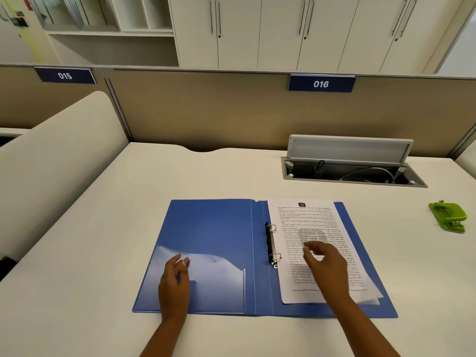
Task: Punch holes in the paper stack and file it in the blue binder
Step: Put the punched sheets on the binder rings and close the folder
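Observation:
The blue binder [213,228] lies open and flat on the desk in front of me. A printed paper stack [309,222] lies on its right half, its left edge at the two metal rings [273,243]; the rings look closed through that edge. My left hand [173,284] rests on the clear pocket of the left cover with relaxed fingers. My right hand [325,264] hovers over the paper, fingers loosely bent and blurred, holding nothing. The green hole punch [448,216] sits apart at the desk's far right.
An open cable hatch [353,163] with wires inside is set into the white desk [103,228] behind the binder. A beige partition [206,109] with number plates closes the back. A rounded side panel [59,161] stands at the left.

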`<state>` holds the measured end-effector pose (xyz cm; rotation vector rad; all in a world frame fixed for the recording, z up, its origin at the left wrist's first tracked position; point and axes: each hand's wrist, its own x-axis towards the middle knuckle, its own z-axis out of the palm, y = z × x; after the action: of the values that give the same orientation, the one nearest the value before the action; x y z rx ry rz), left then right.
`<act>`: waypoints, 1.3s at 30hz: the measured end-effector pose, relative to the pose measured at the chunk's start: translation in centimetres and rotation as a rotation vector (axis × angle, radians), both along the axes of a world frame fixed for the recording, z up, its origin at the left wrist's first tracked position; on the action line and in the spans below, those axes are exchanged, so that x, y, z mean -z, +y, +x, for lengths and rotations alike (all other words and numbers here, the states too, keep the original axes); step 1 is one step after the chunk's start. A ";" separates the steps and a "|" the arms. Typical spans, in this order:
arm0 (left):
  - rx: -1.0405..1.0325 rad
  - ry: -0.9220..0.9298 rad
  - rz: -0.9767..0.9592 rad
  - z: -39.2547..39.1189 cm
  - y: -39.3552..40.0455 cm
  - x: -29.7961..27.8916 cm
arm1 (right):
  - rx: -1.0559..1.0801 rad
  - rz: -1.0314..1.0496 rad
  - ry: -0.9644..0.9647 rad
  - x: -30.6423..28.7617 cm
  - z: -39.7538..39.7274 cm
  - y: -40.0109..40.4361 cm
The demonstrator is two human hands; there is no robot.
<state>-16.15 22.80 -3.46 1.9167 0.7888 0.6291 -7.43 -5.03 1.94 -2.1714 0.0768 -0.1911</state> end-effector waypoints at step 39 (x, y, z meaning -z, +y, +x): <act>0.143 0.160 0.007 1.7 -3.3 -1.2 | -0.200 -0.473 0.385 0.0 5.3 8.6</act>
<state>-14.47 19.53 -2.27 2.0277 0.7408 0.3956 -2.15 3.59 1.96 -2.6423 0.0334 0.3607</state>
